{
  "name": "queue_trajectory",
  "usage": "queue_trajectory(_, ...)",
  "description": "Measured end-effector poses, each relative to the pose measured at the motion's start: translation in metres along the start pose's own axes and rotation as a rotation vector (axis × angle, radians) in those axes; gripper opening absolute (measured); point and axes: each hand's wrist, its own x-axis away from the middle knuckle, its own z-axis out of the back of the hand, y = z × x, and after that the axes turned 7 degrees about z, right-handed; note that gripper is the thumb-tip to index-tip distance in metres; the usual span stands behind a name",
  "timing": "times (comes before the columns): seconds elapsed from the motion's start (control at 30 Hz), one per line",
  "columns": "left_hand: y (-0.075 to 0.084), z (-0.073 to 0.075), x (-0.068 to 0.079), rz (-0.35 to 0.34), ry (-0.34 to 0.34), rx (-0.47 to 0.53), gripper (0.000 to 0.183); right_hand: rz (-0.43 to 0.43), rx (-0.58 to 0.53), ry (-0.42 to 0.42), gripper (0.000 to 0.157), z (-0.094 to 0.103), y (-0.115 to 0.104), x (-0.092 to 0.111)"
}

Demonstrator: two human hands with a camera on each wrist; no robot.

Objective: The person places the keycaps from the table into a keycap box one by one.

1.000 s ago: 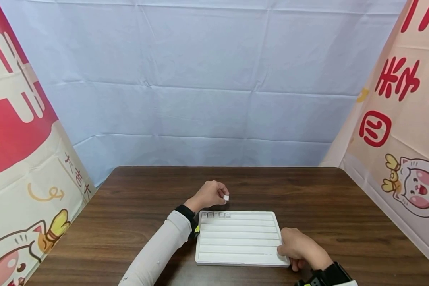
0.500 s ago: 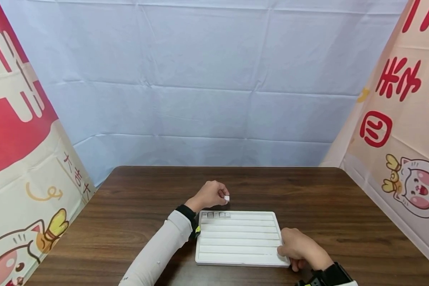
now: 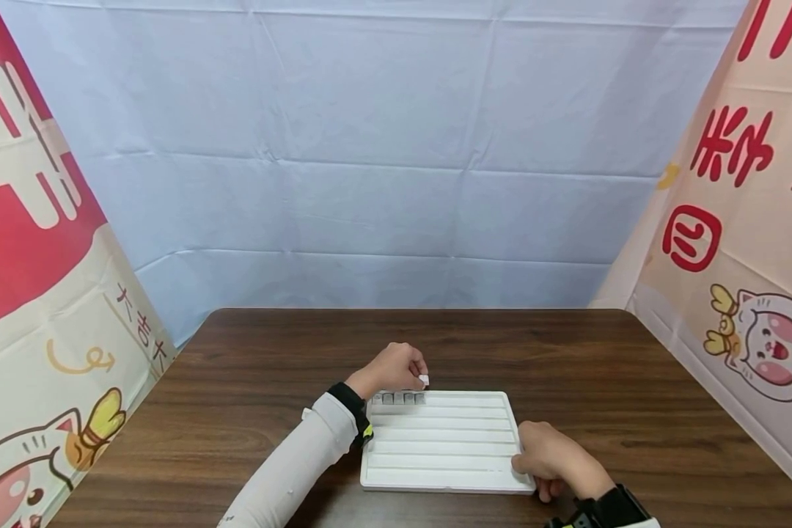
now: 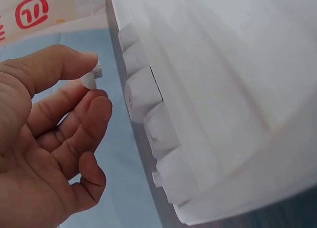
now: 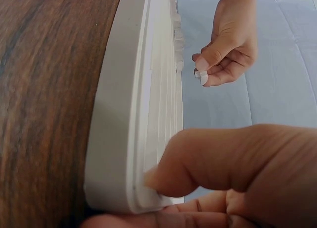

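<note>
A small white keycap [image 3: 424,380] is pinched between the thumb and fingers of my left hand [image 3: 393,368], just past the far edge of a white ridged tray [image 3: 445,442]. In the left wrist view a short stem sticks out of the keycap [image 4: 89,80]. Several keycaps [image 3: 399,398] sit side by side in the tray's far row, at its left end. My right hand [image 3: 556,456] grips the tray's near right corner. The right wrist view has its thumb [image 5: 185,161] on the tray's edge and other fingers beneath.
The tray lies on a dark wood-grain table [image 3: 251,433]. A pale blue cloth [image 3: 396,161] hangs behind it. Printed cloths hang on the left [image 3: 53,308] and right [image 3: 732,293].
My left hand has moved slightly nearer and to the right with the keycap, down toward the tray's far edge. The right hand and tray have stayed put.
</note>
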Motion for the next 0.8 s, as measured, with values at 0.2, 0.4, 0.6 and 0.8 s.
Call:
queue_trajectory(0.2, 0.005, -0.003, 0.001, -0.013, -0.032, -0.049, 0.009, -0.008, 0.004, 0.002, 0.013, 0.000, 0.000, 0.000)
queue_trajectory(0.4, 0.012, -0.005, 0.000, -0.018, -0.046, -0.109, 0.008, -0.014, 0.009, 0.001, 0.014, 0.000, 0.001, 0.000)
queue_trajectory(0.6, 0.017, -0.009, 0.000, -0.014, -0.069, -0.142, 0.009, -0.011, 0.001, 0.006, 0.012, 0.000, 0.001, 0.000)
queue_trajectory(0.8, 0.019, -0.012, -0.001, -0.013, -0.084, -0.174, 0.010, -0.014, 0.004, -0.001, 0.014, 0.000, 0.002, 0.000)
